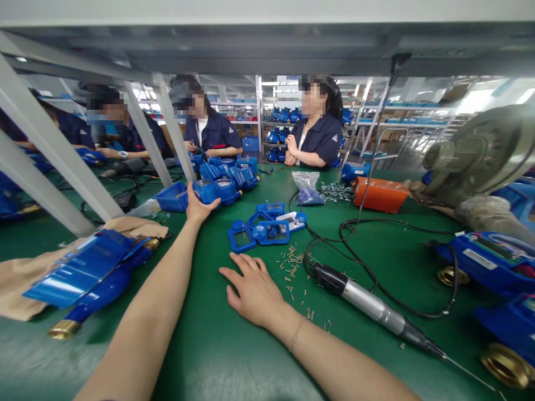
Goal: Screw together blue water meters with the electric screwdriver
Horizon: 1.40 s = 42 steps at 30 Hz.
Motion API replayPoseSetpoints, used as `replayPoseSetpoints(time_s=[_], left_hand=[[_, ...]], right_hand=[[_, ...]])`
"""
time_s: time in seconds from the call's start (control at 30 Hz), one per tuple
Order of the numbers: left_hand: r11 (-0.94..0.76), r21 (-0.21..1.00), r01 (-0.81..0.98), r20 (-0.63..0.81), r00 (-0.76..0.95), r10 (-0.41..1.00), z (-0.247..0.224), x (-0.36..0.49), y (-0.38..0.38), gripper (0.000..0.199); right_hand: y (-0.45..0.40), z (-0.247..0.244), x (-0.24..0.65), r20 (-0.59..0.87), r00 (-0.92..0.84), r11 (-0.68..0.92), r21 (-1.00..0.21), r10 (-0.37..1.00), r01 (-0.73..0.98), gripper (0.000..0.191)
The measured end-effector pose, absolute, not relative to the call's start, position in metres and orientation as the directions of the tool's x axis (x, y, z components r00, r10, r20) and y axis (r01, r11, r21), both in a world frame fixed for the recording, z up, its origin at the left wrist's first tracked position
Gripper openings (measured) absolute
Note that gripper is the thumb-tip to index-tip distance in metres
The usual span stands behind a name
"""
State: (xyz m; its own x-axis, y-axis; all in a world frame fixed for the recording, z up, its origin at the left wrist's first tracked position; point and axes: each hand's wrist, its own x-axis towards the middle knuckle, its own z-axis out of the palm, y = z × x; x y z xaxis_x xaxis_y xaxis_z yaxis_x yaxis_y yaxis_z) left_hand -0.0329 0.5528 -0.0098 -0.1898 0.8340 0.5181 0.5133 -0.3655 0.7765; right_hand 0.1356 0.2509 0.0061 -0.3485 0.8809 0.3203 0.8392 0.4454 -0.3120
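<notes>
My left hand (199,207) reaches forward to the near end of a row of blue meters. Its thumb and fingers are around the round body of a blue water meter (208,191); some fingertips are hidden behind it. My right hand (254,287) is over the green bench with fingers apart, holding nothing. Just beyond it is a group of blue frame-shaped covers (271,233), with a white-faced part (292,221) among them. Small loose screws (292,262) are scattered to the right of that hand.
An electric screwdriver (371,303) and its black cable lie at right. Blue meters with brass ends (485,262) line the right edge; another meter (96,267) rests on brown cloth at left. Farther back are a plastic bag (308,188), an orange bin (381,195), metal posts (175,128) and co-workers.
</notes>
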Motion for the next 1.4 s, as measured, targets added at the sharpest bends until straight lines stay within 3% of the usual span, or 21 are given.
replayPoseSetpoints(time_s=[0.2,0.47,0.67,0.9,1.03,1.17,1.27,1.4], left_hand=[[-0.174,0.705,0.688,0.515,-0.327,0.793,-0.002,-0.005,0.499,0.121],[-0.011,0.663,0.748,0.530,-0.459,0.713,0.006,0.003,0.397,0.118],[-0.024,0.639,0.769,0.551,-0.437,0.711,0.011,-0.012,0.306,0.115],[-0.172,0.653,0.737,0.564,-0.322,0.761,0.017,-0.045,0.194,0.115],[-0.298,0.673,0.676,0.538,-0.171,0.825,0.026,-0.075,0.145,0.113],[-0.440,0.842,0.312,0.348,0.307,0.886,0.037,-0.100,0.128,0.119],[-0.383,0.922,0.058,0.253,0.660,0.707,0.042,-0.102,0.134,0.129],[-0.401,0.915,0.041,0.153,0.884,0.441,0.046,-0.084,0.155,0.123]], right_hand=[[0.252,0.004,0.137,0.336,-0.329,0.435,-0.319,0.883,0.842,0.040],[0.253,0.000,0.139,0.415,-0.328,0.481,-0.345,0.848,0.806,0.032],[0.240,0.005,0.146,0.507,-0.278,0.515,-0.418,0.816,0.748,0.034],[0.199,0.015,0.152,0.556,-0.174,0.529,-0.580,0.813,0.620,0.031],[0.169,0.020,0.157,0.535,-0.146,0.522,-0.669,0.832,0.528,0.038],[0.120,0.024,0.162,0.498,-0.194,0.526,-0.713,0.846,0.464,0.055],[0.064,0.028,0.163,0.452,-0.247,0.515,-0.764,0.857,0.388,0.066],[0.000,0.039,0.168,0.458,-0.175,0.489,-0.779,0.871,0.393,0.071]])
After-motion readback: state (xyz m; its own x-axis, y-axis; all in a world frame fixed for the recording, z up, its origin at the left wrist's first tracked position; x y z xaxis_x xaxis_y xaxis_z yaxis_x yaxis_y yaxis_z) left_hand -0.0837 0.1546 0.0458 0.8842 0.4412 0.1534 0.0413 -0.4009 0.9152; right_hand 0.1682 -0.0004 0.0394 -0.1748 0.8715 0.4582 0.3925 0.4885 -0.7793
